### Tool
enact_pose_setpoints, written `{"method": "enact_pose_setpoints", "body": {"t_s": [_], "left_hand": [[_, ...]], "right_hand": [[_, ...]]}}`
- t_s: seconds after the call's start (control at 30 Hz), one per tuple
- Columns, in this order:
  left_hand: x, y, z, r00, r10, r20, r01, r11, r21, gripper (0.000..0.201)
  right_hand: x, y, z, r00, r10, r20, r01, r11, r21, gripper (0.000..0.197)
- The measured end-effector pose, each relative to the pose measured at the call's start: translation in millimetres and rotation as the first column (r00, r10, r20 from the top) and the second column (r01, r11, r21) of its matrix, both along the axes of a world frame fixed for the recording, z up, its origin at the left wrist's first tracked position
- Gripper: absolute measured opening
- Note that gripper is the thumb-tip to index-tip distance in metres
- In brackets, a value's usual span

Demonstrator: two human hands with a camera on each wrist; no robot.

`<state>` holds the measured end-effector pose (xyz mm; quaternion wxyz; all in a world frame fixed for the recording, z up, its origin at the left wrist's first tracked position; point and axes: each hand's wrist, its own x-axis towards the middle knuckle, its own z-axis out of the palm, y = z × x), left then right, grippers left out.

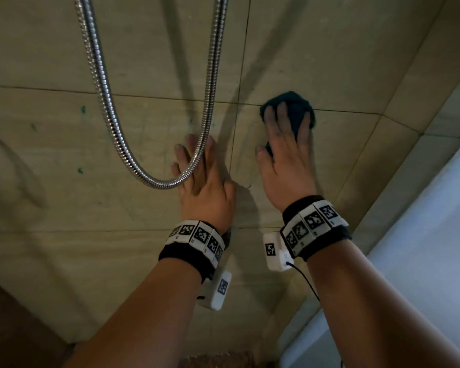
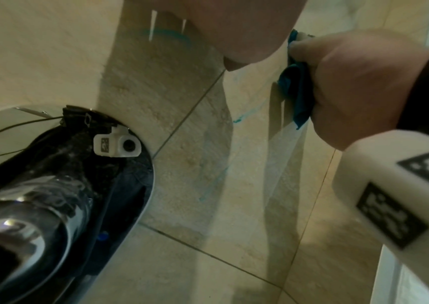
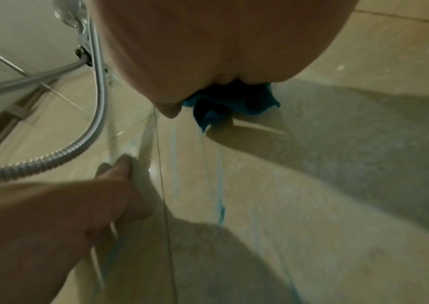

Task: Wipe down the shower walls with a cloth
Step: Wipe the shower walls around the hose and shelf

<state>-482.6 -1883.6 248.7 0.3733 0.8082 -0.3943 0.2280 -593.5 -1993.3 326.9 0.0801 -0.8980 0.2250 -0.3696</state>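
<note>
The right hand (image 1: 286,152) presses a bunched, dark teal cloth (image 1: 292,107) against the shower wall (image 1: 329,62), its fingers (image 1: 304,126) spread over the soft, nubby wad, which sits on a grout line of the large, matte beige tiles. The left hand (image 1: 202,181) lies flat on the wall just beside it, fingers straight and slightly apart. A ribbed, shiny metal hose (image 1: 112,112) hangs in a U-shaped loop crossing over the left fingers. Faint teal streaks (image 2: 238,120) mark the tile.
</note>
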Motion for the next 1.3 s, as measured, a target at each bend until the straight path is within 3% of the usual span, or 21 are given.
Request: {"method": "enact_pose_setpoints", "body": {"t_s": [0.1,0.23,0.33,0.43,0.6,0.77,0.9,1.0,1.13,1.3], "left_hand": [[-0.9,2.7,1.3,1.000,-0.014,-0.017,0.014,1.000,0.011,0.106],[-1.1,7.5,3.7,0.999,-0.029,-0.034,0.031,0.998,0.047,0.122],[-0.4,13.8,2.1,0.998,-0.058,-0.019,0.058,0.998,0.030,0.117],[2.9,22.4,-0.6,0.994,-0.110,-0.005,0.110,0.994,-0.021,0.115],[4.8,30.8,1.6,0.985,-0.172,-0.001,0.172,0.984,-0.050,0.118],[7.7,25.9,-1.8,0.984,-0.176,-0.009,0.175,0.983,-0.058,0.092],[10.9,22.6,-3.7,0.993,-0.116,-0.004,0.116,0.992,-0.058,0.103],[10.3,23.6,-3.7,0.992,-0.129,0.014,0.129,0.990,-0.049,0.105],[5.6,24.7,0.9,0.987,-0.158,-0.026,0.157,0.987,-0.038,0.081],[7.9,22.9,-1.2,0.990,-0.138,0.011,0.138,0.989,-0.047,0.083]], "right_hand": [[4.7,5.0,-25.9,0.999,-0.026,-0.045,0.026,1.000,-0.007,0.068],[4.7,9.0,-96.1,0.978,-0.035,-0.207,0.033,0.999,-0.012,0.084],[-1.5,12.8,-153.0,0.928,-0.015,-0.371,0.044,0.997,0.071,0.085],[-8.5,16.2,-184.4,0.890,0.010,-0.456,0.053,0.991,0.125,0.081],[-6.7,17.0,-155.7,0.923,0.032,-0.383,0.014,0.993,0.117,0.081],[12.0,11.2,-39.4,0.997,-0.062,-0.051,0.062,0.998,-0.016,0.067],[19.1,7.7,24.2,0.996,-0.015,0.090,0.021,0.997,-0.070,0.061],[21.6,9.9,10.7,0.998,-0.059,0.027,0.062,0.988,-0.139,0.063],[22.1,13.4,-54.1,0.991,-0.048,-0.122,0.023,0.979,-0.202,0.067],[12.9,10.7,-129.8,0.957,0.005,-0.288,-0.054,0.985,-0.162,0.084]]}}
